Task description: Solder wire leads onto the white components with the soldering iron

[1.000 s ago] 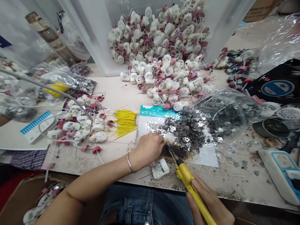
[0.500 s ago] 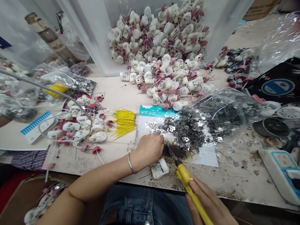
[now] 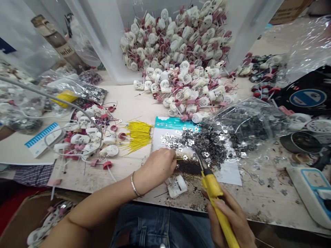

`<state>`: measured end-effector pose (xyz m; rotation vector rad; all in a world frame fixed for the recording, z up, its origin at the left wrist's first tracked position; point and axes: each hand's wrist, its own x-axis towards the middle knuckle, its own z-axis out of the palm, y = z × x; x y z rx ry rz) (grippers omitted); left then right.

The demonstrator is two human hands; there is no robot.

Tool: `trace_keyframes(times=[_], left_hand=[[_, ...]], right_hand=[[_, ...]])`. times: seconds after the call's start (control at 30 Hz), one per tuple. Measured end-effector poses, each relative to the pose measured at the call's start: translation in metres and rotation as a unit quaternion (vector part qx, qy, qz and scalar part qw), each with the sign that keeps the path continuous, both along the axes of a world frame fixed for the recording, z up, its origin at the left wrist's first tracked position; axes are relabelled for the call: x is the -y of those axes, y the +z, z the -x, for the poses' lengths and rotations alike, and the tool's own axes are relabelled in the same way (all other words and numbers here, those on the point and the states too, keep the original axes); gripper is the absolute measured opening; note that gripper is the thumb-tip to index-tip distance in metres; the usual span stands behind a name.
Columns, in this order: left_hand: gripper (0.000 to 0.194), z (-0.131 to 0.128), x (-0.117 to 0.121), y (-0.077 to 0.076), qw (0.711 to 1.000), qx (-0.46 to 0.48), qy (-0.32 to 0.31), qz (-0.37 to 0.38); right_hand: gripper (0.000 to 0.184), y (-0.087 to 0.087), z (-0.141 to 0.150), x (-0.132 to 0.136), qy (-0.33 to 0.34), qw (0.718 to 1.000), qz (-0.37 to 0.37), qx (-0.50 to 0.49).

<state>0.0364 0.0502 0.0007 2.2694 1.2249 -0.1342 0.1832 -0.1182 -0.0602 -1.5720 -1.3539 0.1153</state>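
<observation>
My left hand point(image 3: 160, 167) is closed in a pinch on a thin yellow wire point(image 3: 179, 159), whose end reaches a small star-shaped metal piece point(image 3: 185, 157). In my right hand point(image 3: 230, 217) is a yellow soldering iron point(image 3: 215, 193), its tip pointing up and left toward the heap of small metal pieces point(image 3: 213, 146). Dark residue point(image 3: 188, 167) lies on the paper between the two hands. Below my left hand sits a white plastic housing point(image 3: 178, 186). A fan of yellow wires point(image 3: 139, 136) is spread to the left of the paper.
White and pink wired parts point(image 3: 181, 82) spill from a translucent bin point(image 3: 103, 41) at the back. More such parts point(image 3: 85, 137) lie left under a grey cable loop. At right are a clear plastic bag point(image 3: 253, 117), a black round tin point(image 3: 300, 142) and a white-blue device point(image 3: 310, 193).
The soldering iron's tip has moved right and up, away from my left hand. My left hand has shifted slightly left, and the yellow wire with the metal piece now shows.
</observation>
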Motion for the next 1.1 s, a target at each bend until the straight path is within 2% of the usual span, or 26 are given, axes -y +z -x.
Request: trace_keyframes(times=[0.07, 0.17, 0.27, 0.33, 0.4, 0.53, 0.57, 0.63, 0.7, 0.77, 0.83, 0.97, 1.03, 1.1], left_hand=[[0.015, 0.000, 0.009, 0.005, 0.997, 0.074, -0.015, 0.019], [0.010, -0.003, 0.025, 0.006, 0.971, 0.229, -0.043, 0.047], [0.010, -0.002, 0.033, 0.002, 0.928, 0.369, 0.021, 0.047], [0.011, 0.004, 0.031, 0.000, 0.910, 0.406, 0.084, 0.033], [0.013, 0.016, 0.027, 0.002, 0.911, 0.397, 0.112, -0.011], [0.019, 0.051, 0.021, 0.009, 0.923, 0.333, 0.104, -0.164], [0.020, 0.060, 0.022, 0.010, 0.926, 0.317, 0.083, -0.189], [0.022, 0.074, 0.028, 0.009, 0.936, 0.282, 0.002, -0.210], [0.023, 0.081, 0.038, 0.004, 0.943, 0.245, -0.099, -0.201], [0.021, 0.080, 0.048, -0.005, 0.943, 0.240, -0.156, -0.172], [0.019, 0.073, 0.056, -0.014, 0.938, 0.283, -0.147, -0.134], [0.017, 0.064, 0.059, -0.026, 0.922, 0.375, -0.056, -0.073], [0.017, 0.067, 0.057, -0.028, 0.920, 0.377, -0.034, -0.102], [0.022, 0.072, 0.055, -0.027, 0.923, 0.347, -0.066, -0.152]], right_hand=[[0.019, -0.002, 0.002, -0.015, 0.014, 0.999, -0.045, 0.018], [0.018, 0.000, 0.009, -0.034, -0.008, 0.997, -0.075, 0.012], [0.022, 0.007, 0.018, -0.042, 0.001, 0.997, -0.057, -0.052], [0.025, 0.009, 0.022, -0.042, 0.003, 0.997, -0.063, -0.053], [0.020, 0.008, 0.023, -0.042, 0.034, 0.997, -0.065, -0.001], [0.010, 0.000, 0.024, -0.043, 0.117, 0.990, -0.025, 0.075], [0.011, -0.002, 0.024, -0.044, 0.115, 0.990, -0.026, 0.077], [0.013, -0.002, 0.024, -0.047, 0.079, 0.994, -0.044, 0.056], [0.016, -0.001, 0.025, -0.051, 0.036, 0.998, -0.052, 0.019], [0.018, 0.000, 0.027, -0.056, 0.012, 0.999, -0.046, -0.013], [0.019, 0.000, 0.029, -0.060, 0.018, 0.998, -0.047, -0.028], [0.018, -0.006, 0.031, -0.062, 0.039, 0.997, -0.049, -0.045], [0.018, -0.006, 0.032, -0.062, 0.020, 0.997, -0.037, -0.060], [0.018, -0.005, 0.032, -0.062, -0.005, 0.997, -0.026, -0.066]])
